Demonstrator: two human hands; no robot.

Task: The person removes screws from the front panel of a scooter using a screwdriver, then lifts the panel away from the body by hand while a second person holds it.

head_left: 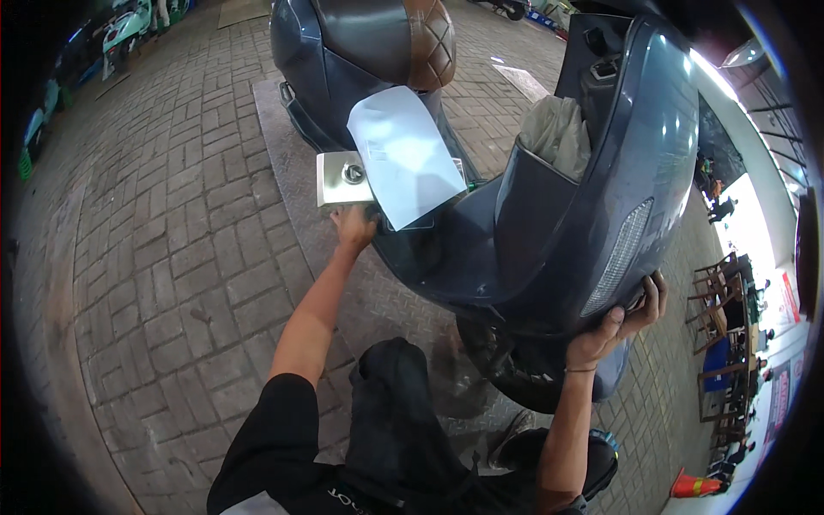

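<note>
A dark blue-grey scooter [549,232] stands before me, its front end to the right and its brown seat [365,34] at the far left. On its footboard area sits a cream metal box [336,182] with a round fitting on top. My left hand [354,227] is closed at the box's near edge, its fingertips partly hidden. A white paper sheet [408,159] lies over the right part of the box. My right hand [620,326] grips the lower edge of the front panel [592,305], thumb and fingers curled, just above the front wheel [489,343].
Under the scooter lies a metal tread plate [283,163] on brick paving [172,283]. A crumpled plastic bag [556,136] fills the front pocket. Wooden chairs [717,300] and an orange cone [693,485] stand at right. Other scooters [129,33] are parked at the far left.
</note>
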